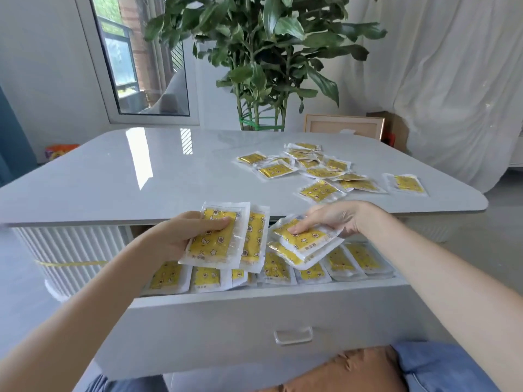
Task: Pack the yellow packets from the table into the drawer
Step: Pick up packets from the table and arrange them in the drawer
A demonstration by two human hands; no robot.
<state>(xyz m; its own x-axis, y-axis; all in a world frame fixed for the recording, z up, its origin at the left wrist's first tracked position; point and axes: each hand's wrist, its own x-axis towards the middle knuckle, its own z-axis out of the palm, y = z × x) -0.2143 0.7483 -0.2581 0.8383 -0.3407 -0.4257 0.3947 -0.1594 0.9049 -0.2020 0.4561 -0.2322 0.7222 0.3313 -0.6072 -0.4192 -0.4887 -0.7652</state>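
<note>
- The left hand [175, 236] grips a small stack of flat yellow packets sealed in clear plastic [215, 244], thumb across the top face and fingers underneath. It looks like two or three packets, though the overlap makes the count uncertain.
- The right hand [336, 219] holds a second stack [308, 244] of the same packets, with fingertips pressing on top and the thumb hidden below.
- Both stacks hang just above the pulled-out white drawer [226, 321], which already carries a row of packets [359, 257] lying flat and overlapping from side to side.
- The loose packets [319, 190] not yet packed are scattered on the far right of the glossy grey table [127, 171], well apart from both hands.
- Handling, as a judgement: the packets look light, thin and bendable, and the slick wrap probably lets stacked ones slide over each other, as the fanned edges suggest.
- A pinch across the padded yellow middle, top and bottom, should hold a stack together better than the limp clear border. Setting them down flat is likely to keep the rows tidy.
</note>
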